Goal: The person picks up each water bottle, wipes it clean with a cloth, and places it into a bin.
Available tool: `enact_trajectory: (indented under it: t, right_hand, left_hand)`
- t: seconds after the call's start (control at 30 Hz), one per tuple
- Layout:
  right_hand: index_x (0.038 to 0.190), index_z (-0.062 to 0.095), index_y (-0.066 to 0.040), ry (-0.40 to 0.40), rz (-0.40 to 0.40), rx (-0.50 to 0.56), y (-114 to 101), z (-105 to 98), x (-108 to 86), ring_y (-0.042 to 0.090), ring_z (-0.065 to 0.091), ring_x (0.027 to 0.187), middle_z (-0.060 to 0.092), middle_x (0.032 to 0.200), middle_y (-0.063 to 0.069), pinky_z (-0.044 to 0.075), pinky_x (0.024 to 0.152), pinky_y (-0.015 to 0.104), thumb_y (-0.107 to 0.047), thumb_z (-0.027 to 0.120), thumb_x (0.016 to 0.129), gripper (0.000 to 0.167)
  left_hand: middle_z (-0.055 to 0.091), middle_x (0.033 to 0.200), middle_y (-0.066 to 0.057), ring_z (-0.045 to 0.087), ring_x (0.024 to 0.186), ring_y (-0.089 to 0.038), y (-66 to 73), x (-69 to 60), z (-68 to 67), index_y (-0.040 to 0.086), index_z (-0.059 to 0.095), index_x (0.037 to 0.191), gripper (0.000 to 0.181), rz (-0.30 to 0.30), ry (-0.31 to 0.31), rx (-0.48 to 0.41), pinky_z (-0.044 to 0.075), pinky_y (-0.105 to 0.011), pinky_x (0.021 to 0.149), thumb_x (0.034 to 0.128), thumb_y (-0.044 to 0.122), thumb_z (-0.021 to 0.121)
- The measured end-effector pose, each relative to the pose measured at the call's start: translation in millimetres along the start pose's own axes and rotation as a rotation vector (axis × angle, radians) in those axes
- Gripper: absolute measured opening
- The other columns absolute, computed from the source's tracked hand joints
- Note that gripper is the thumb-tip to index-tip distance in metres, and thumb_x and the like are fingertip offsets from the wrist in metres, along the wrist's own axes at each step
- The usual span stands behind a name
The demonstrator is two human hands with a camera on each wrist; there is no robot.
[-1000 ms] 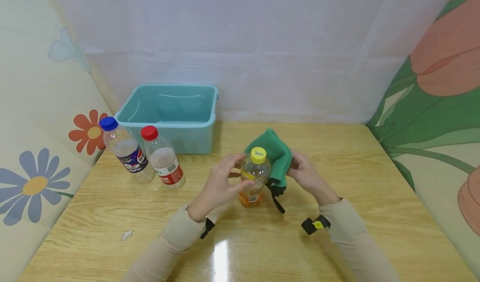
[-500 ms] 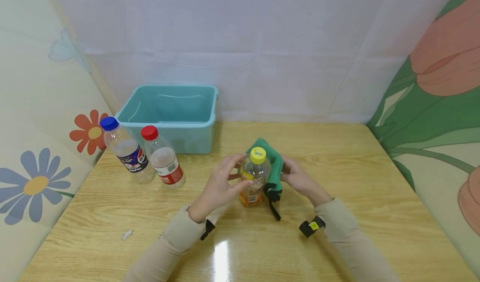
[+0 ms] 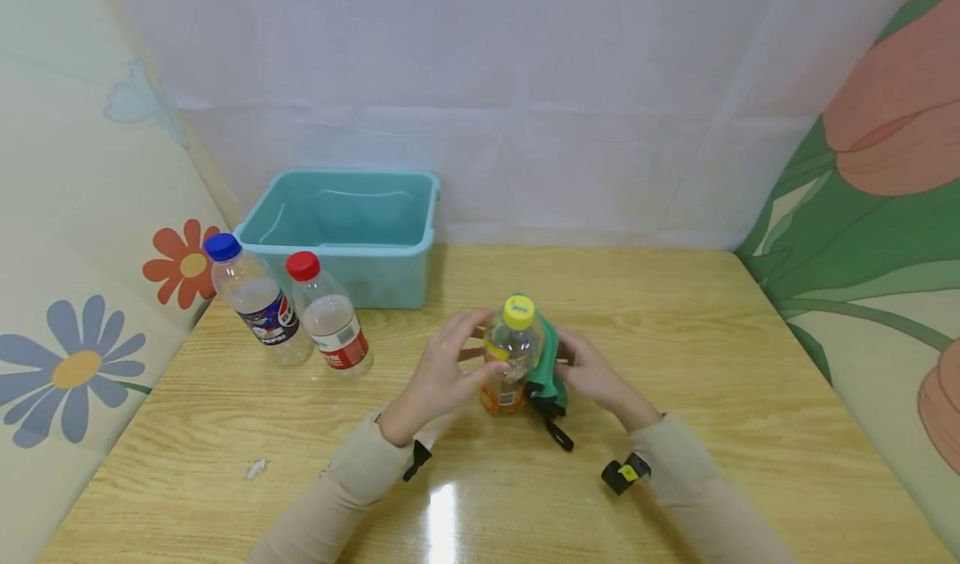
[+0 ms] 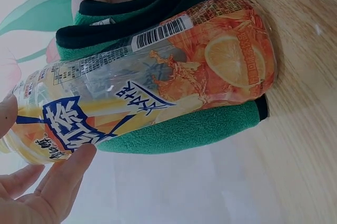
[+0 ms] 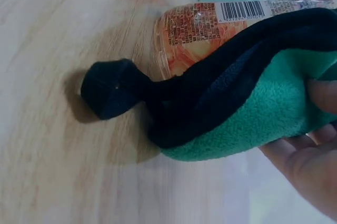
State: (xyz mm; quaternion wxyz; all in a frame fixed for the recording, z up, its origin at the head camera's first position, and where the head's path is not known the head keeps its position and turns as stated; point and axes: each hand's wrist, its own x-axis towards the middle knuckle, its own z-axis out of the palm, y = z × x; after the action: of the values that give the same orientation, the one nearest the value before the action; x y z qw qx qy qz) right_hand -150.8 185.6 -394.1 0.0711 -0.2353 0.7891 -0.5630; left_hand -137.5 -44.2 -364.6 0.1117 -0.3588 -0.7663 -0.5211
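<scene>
A clear bottle with a yellow cap (image 3: 518,312) and an orange label (image 4: 231,58) stands upright on the table. My left hand (image 3: 448,370) grips its upper part, thumb in front and fingers behind. Against the bottle's right side lies a green cloth (image 3: 550,364) with black edging, folded around its back, as the left wrist view shows. My right hand (image 3: 596,374) holds the cloth from the right; in the right wrist view the thumb and fingers pinch its green side (image 5: 263,110). A black loop (image 3: 558,436) hangs from the cloth onto the table.
A blue bin (image 3: 360,277) stands at the back left. Before it stand a blue-capped bottle (image 3: 266,314) and a red-capped bottle (image 3: 333,331), side by side. A white sheet (image 3: 562,114) hangs behind the wooden table (image 3: 712,322).
The green cloth has come down and lies closer against the bottle. My right hand has moved left and slightly lower with it. My left hand has kept its grip on the bottle.
</scene>
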Motion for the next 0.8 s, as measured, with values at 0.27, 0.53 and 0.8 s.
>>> enact_trajectory:
  t: [0.27,0.53,0.8]
  right_hand:
    - [0.121,0.049,0.009,0.092,-0.027,-0.016,0.2,-0.5,-6.9,0.023,0.056,0.101,0.056,0.114,0.025,0.048,0.088,0.044,0.017,0.051,0.076,0.045]
    - [0.120,0.051,0.007,0.143,-0.015,-0.074,1.8,-10.2,-19.1,0.017,0.056,0.101,0.058,0.114,0.022,0.048,0.088,0.040,0.010,0.057,0.080,0.041]
    - [0.121,0.051,0.007,0.191,-0.009,-0.104,-1.2,-19.9,-33.8,0.008,0.057,0.097,0.058,0.112,0.022,0.053,0.079,0.031,0.007,0.057,0.084,0.038]
  left_hand:
    - [0.050,0.117,-0.015,0.055,0.099,-0.028,0.6,-0.1,-2.5,0.000,0.042,0.130,0.061,-0.008,-0.014,-0.002,0.053,-0.020,0.076,0.0775,0.013,0.072]
    - [0.051,0.118,-0.013,0.055,0.100,-0.026,1.5,0.1,-4.3,0.001,0.042,0.131,0.063,-0.028,-0.025,0.012,0.054,-0.025,0.077,0.0773,0.012,0.073]
    - [0.052,0.118,-0.015,0.055,0.100,-0.025,1.5,1.3,-4.7,-0.001,0.043,0.129,0.063,-0.001,-0.029,0.037,0.055,-0.033,0.075,0.0767,0.012,0.074]
